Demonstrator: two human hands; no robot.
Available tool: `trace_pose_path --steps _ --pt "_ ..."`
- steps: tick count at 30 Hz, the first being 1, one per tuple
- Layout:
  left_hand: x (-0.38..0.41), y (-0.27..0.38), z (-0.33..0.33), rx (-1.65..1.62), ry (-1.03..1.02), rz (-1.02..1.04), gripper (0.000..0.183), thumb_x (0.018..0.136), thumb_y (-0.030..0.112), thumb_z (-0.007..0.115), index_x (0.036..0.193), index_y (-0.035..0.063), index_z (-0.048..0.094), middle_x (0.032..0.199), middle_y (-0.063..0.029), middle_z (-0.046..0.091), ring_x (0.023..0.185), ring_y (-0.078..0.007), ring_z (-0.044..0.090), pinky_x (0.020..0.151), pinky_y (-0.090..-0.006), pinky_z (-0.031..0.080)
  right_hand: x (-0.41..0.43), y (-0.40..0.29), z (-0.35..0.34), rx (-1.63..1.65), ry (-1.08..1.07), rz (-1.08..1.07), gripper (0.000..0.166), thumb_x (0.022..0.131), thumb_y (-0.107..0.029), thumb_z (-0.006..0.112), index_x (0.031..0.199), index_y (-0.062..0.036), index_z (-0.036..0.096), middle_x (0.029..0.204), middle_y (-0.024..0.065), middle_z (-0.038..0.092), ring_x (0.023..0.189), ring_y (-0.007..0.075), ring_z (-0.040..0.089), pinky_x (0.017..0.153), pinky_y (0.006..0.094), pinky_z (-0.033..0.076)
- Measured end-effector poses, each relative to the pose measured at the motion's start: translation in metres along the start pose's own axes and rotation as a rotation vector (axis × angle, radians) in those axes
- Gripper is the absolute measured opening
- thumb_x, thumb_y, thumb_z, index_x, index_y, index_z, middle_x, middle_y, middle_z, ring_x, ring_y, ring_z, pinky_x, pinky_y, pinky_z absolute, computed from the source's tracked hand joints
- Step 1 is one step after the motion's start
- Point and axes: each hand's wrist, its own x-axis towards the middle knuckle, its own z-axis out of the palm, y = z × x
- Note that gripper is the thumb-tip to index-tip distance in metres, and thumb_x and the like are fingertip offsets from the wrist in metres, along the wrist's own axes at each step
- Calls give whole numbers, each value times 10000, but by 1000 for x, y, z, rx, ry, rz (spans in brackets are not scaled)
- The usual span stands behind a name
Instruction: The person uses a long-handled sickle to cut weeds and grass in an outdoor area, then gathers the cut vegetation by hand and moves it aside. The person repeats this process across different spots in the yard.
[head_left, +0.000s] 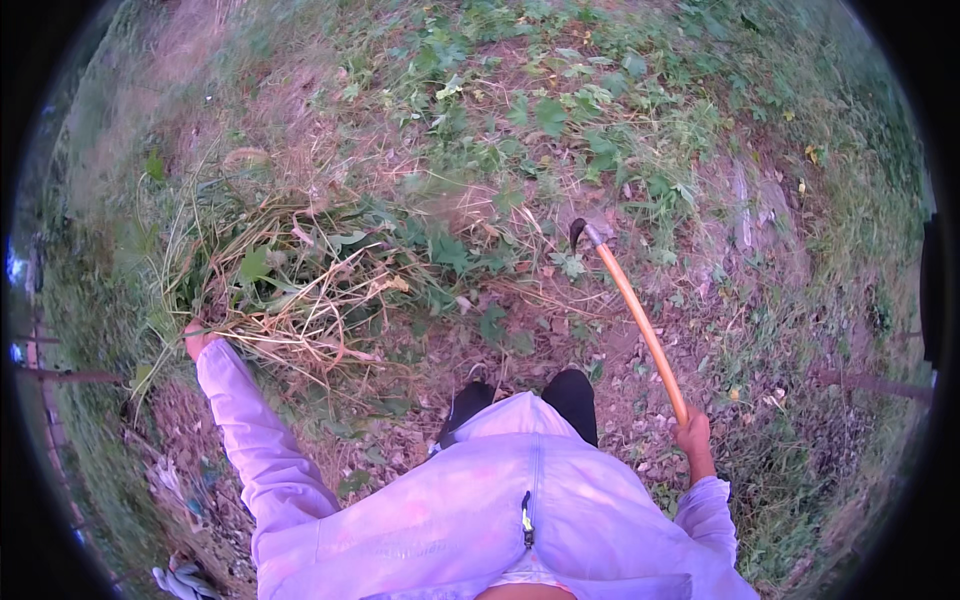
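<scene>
My right hand (693, 436) grips the lower end of a long, slightly bent wooden handle (641, 321). This belongs to a sickle, whose dark curved blade (577, 232) sits at the far end beyond a metal collar (593, 235). The blade hangs over or close to the ground; the exact gap cannot be told. Off to the left, my left hand (199, 340) is closed on a large, loose bundle of weeds and grass stalks (300, 281). Green leaves and dry straw-coloured stems stick out of it, and they hide most of the fingers.
Leafy low weeds (551, 116) cover the slope ahead. Dry leaves and bare soil (630, 450) lie around my feet. Thin trunks or poles (874, 384) (71, 376) stand at both sides. Pale litter (165, 476) and a whitish cloth-like item (184, 581) lie at lower left.
</scene>
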Motion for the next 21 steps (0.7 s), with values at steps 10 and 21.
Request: trace_pose_path --steps 10,21 --pt "77 10 33 -600 -13 -230 305 751 77 574 1037 -27 552 569 -121 531 422 -217 485 380 -297 391 64 29 -63 -299 -339 -454 239 615 -248 659 761 -96 544 646 156 579 614 350 569 566 436 455" --pt "63 332 -8 -1090 -9 -510 278 846 83 423 1083 -56 464 1064 -238 517 868 -384 562 752 -507 493 125 -135 57 -206 -495 -1032 323 733 -358 594 787 -51 514 708 156 576 599 334 576 511 420 470"
